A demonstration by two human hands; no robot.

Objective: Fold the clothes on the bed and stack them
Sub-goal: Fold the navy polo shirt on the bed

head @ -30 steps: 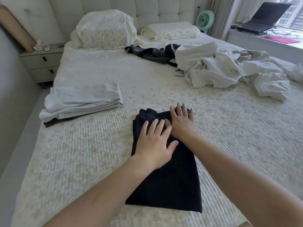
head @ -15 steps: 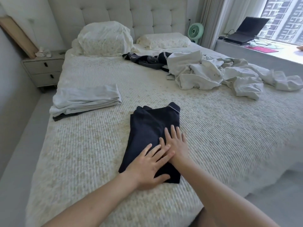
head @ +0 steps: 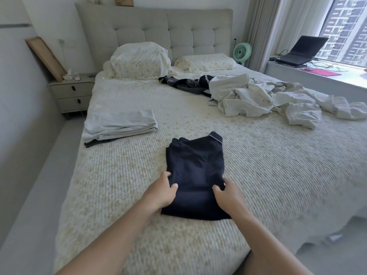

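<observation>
Dark navy folded garment, flat on the bed near its foot edge; left hand grips its left edge and right hand its right edge, hands apart, thumbs on top. Folded pale stack lies to the left; unfolded white clothes and dark clothes lie near the pillows.

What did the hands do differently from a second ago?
Both hands slid toward the near end of the dark folded garment, then parted: the left hand now grips its left edge, the right hand its right edge. The folded stack and unfolded pile stayed put.
</observation>
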